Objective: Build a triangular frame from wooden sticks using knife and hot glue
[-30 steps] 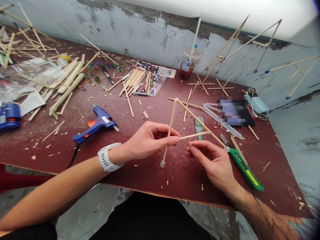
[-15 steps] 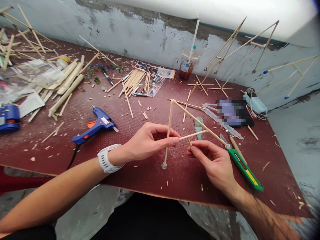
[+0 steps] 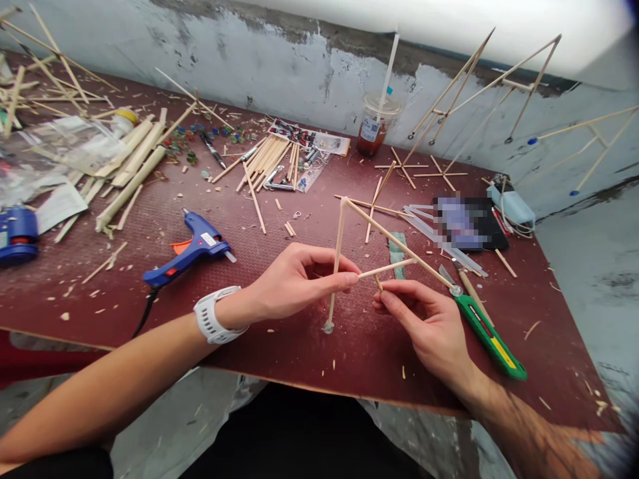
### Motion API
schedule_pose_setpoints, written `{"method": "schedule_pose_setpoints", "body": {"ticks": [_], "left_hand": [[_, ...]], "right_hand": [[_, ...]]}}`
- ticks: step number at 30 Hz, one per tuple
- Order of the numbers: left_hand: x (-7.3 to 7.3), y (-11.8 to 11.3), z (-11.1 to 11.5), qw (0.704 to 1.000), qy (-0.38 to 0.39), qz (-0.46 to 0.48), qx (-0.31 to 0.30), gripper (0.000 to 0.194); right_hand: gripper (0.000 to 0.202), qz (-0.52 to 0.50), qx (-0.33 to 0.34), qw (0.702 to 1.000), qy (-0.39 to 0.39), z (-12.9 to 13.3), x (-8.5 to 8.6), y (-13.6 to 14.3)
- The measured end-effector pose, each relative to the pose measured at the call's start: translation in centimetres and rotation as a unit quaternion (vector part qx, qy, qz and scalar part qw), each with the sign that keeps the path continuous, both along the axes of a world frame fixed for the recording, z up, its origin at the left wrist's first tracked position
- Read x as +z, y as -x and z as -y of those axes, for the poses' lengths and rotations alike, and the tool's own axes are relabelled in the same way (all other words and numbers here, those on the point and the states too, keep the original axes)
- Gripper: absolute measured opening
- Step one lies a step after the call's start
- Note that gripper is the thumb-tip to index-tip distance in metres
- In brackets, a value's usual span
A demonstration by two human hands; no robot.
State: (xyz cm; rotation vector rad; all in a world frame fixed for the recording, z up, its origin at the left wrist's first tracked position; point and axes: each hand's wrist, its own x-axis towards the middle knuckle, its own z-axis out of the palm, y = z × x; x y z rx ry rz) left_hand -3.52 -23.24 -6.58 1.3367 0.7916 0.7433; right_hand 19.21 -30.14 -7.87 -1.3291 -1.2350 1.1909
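A thin wooden stick frame (image 3: pixel 382 229) stands in front of me, two long legs meeting at a top corner, with a crossbar running between them. Small clear beads or glue blobs sit at the legs' lower ends. My left hand (image 3: pixel 304 276) is closed on the frame, thumb and fingers pinching the crossbar's left end beside the left leg. In my right hand (image 3: pixel 424 319), thumb and index finger pinch a short wooden stick (image 3: pixel 379 283), its tip close below the crossbar. A green utility knife (image 3: pixel 492 338) lies right of my right hand.
A blue glue gun (image 3: pixel 192 249) lies left of my left hand. Farther back are a bundle of sticks (image 3: pixel 269 159) and a drink cup (image 3: pixel 374 126). More stick frames (image 3: pixel 464 80) stand at the back right, near a dark tablet (image 3: pixel 469 223).
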Motion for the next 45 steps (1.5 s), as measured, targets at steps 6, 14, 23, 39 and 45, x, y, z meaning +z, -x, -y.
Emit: {"method": "schedule_pose_setpoints", "body": {"ticks": [6,14,23,39,45], "left_hand": [[-0.04,-0.03,0.1,1.0,-0.003,-0.006,0.001,0.018],[-0.1,0.06,-0.03,1.0,-0.004,-0.009,0.003,0.018],[-0.11,-0.07,0.01,1.0,-0.004,-0.006,0.005,0.018],[-0.13,0.06,0.07,1.0,0.007,-0.012,0.0,0.021],[0.0,0.06,0.11,1.0,0.015,-0.014,0.004,0.022]], "right_hand": [[0.014,0.008,0.001,1.0,0.0,-0.01,0.22,0.03],[0.012,0.008,0.003,1.0,0.001,-0.06,0.4,0.05],[0.012,0.002,0.002,1.0,0.006,-0.03,0.15,0.01],[0.015,0.011,0.002,1.0,0.013,-0.07,0.36,0.1],[0.019,0.019,0.0,1.0,0.018,0.02,0.34,0.04]]}}
